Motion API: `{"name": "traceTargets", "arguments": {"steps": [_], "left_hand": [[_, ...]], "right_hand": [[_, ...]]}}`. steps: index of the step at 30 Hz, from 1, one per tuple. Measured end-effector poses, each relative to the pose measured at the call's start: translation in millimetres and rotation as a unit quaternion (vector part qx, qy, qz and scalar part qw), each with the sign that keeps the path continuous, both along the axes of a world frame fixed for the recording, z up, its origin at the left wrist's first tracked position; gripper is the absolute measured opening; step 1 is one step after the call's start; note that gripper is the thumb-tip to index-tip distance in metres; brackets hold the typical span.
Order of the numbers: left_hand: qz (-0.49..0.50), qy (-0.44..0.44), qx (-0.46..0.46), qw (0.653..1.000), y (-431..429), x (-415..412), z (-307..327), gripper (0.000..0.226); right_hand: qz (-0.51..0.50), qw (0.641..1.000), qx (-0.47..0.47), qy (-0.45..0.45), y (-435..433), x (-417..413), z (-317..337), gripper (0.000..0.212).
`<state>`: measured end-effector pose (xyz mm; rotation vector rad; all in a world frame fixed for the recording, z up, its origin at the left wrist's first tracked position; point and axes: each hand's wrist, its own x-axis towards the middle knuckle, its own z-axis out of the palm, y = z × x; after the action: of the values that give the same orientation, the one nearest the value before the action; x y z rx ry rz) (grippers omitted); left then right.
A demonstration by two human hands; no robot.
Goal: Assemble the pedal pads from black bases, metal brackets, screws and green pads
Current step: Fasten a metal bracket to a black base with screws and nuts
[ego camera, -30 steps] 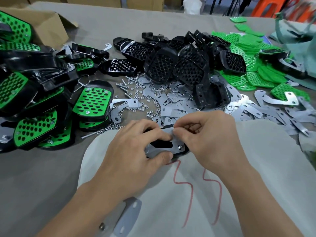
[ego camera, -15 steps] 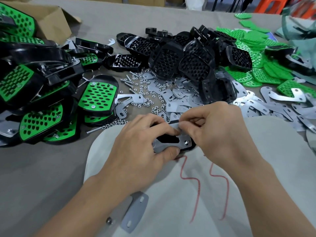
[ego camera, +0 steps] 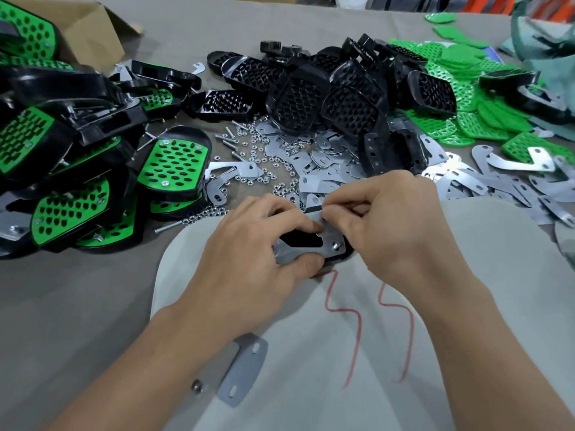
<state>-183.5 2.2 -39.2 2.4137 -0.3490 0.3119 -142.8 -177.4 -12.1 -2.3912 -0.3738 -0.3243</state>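
Note:
My left hand (ego camera: 249, 259) grips a black base (ego camera: 303, 239) with a metal bracket (ego camera: 314, 248) lying on top of it, thumb under its near edge. My right hand (ego camera: 392, 219) pinches at the bracket's upper end, where its fingertips meet the left fingers; what it pinches is hidden. A screw end (ego camera: 336, 245) stands up through the bracket's right hole. Loose black bases (ego camera: 326, 98) are heaped behind, green pads (ego camera: 460, 88) to the far right, nuts and screws (ego camera: 264, 175) in front of the heap.
Finished green-and-black pedals (ego camera: 77, 169) pile up at the left beside a cardboard box (ego camera: 90, 32). Loose brackets (ego camera: 497, 178) spread across the right. A flat bracket (ego camera: 244, 374) lies on the grey sheet (ego camera: 466, 306) near my left forearm.
Both hands keep the same hold on the base and bracket; my right fingertips shift slightly at the bracket's top. The view has drifted a little.

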Motion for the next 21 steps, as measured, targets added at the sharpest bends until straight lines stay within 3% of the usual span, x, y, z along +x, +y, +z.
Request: {"name": "traceTargets", "arguments": {"steps": [5, 17, 21], "left_hand": [[0.001, -0.010, -0.002, 1.000, 0, 0, -1, 0.032], [0.001, -0.002, 0.000, 1.000, -1, 0, 2, 0.033], [0.003, 0.003, 0.000, 1.000, -1, -1, 3, 0.033]], "right_hand": [[-0.023, 0.999, -0.038, 0.015, 4, -3, 1, 0.009], [-0.019, 0.982, -0.184, 0.049, 16, -17, 18, 0.026], [-0.014, 0.984, -0.165, 0.070, 18, -16, 20, 0.023]]}}
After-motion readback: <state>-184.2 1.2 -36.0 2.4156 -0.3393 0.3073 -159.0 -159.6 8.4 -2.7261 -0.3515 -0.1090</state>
